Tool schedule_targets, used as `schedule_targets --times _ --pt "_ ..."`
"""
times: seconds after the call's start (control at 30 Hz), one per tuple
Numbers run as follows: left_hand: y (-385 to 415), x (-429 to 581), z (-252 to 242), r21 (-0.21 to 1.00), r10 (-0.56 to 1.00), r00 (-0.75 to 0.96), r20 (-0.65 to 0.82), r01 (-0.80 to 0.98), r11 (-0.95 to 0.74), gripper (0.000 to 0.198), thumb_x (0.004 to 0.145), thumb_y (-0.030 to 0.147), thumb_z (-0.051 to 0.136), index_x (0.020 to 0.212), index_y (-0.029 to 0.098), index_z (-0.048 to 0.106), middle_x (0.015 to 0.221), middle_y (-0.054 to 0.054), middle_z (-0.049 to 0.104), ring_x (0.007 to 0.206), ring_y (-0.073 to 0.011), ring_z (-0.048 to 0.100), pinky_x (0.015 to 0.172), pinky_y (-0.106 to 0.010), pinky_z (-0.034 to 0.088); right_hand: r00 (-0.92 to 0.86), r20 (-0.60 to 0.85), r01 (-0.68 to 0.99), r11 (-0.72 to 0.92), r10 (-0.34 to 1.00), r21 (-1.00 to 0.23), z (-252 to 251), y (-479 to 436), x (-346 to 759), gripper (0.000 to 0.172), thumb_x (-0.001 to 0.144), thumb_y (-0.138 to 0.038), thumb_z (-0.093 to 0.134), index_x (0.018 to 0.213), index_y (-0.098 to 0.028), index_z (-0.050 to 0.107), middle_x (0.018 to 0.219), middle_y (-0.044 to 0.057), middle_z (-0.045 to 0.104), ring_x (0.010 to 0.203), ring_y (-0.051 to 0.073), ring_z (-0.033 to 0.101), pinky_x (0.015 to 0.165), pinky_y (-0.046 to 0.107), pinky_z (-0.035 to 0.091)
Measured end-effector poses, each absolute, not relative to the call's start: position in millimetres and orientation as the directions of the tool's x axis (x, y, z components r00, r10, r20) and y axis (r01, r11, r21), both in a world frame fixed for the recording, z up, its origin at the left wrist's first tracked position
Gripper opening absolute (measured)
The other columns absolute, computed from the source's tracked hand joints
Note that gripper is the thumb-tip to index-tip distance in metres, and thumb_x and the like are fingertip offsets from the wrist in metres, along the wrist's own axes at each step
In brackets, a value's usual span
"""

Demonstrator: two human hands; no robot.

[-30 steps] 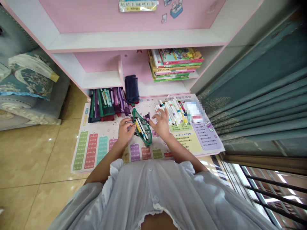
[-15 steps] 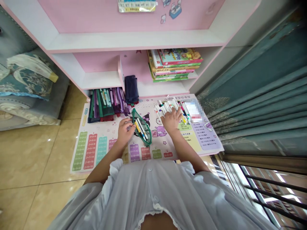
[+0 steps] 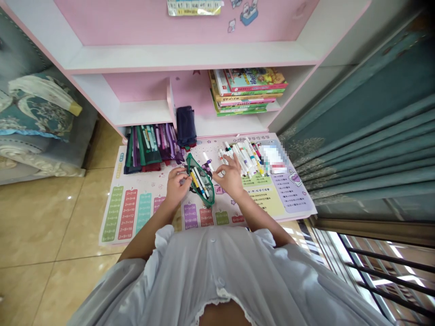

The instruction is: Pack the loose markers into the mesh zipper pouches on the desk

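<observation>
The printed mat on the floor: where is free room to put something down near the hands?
Free room lies on the printed mat below the fabric pouches, left of the left hand, and on the lilac panel right of the marker pile. The floor tiles beside the mat are free too. Around the green pencil case and right hand it is crowded.

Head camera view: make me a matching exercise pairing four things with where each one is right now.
Things:
1. Green pencil case
2. Stack of picture books
3. Navy pouch
4. Loose marker pens

Places:
A. Beside the row of dark pouches
B. Just beyond the right hand
C. Held by the left hand
D. On the white shelf

Right pairs: 1-C, 2-D, 3-A, 4-B
</observation>
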State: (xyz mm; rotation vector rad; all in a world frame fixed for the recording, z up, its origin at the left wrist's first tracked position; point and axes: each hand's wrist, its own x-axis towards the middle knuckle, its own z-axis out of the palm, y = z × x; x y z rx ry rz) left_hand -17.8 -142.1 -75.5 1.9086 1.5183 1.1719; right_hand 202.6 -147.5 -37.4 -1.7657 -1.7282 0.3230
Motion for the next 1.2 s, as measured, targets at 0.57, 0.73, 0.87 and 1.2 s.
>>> schedule_targets --times 0.57,0.73,0.87,1.2 --pt "-142 -17 -76 0.743 0.930 0.038 0.366 0.589 -0.316 0.018 0.082 0.028 0.065 0.065 0.021 0.064 0.108 -0.006 0.067 0.107 -0.0233 0.061 0.101 -0.043 0.046 -0.127 0.025 0.839 0.121 0.992 -0.531 -46 -164 161 0.014 0.069 -0.025 0.075 0.062 -0.017 0.066 0.147 0.012 0.049 0.148 0.041 0.018 0.112 0.069 0.020" --pt "-142 -18 -76 0.753 0.934 0.033 0.355 0.582 -0.306 0.018 0.082 0.028 0.065 0.065 0.021 0.064 0.108 -0.006 0.067 0.108 -0.0232 0.061 0.102 -0.043 0.046 -0.117 0.124 0.807 0.168 0.985 -0.567 -53 -159 168 0.016 0.073 -0.029 0.073 0.063 -0.018 0.066 0.137 0.012 0.056 0.144 0.040 0.027 0.111 0.066 0.027" --pt "-142 -18 -77 0.758 0.935 0.034 0.352 0.576 -0.306 0.018 0.081 0.029 0.066 0.065 0.021 0.064 0.107 -0.006 0.067 0.108 -0.0234 0.061 0.102 -0.043 0.046 0.023 0.286 0.825 0.143 0.958 -0.547 -59 -143 191 0.017 0.084 -0.029 0.061 0.073 -0.018 0.068 0.132 0.015 0.058 0.141 0.037 0.034 0.113 0.060 0.030" --pt "-142 -17 -75 0.767 0.944 0.030 0.328 0.576 -0.284 0.017 0.081 0.029 0.066 0.065 0.022 0.065 0.108 -0.006 0.067 0.109 -0.0249 0.061 0.103 -0.046 0.045 0.203 0.228 0.954 -0.140 0.952 -0.264 -76 -122 238 0.020 0.080 -0.021 0.059 0.090 -0.007 0.068 0.142 0.027 0.045 0.144 0.050 0.020 0.111 0.067 0.026"
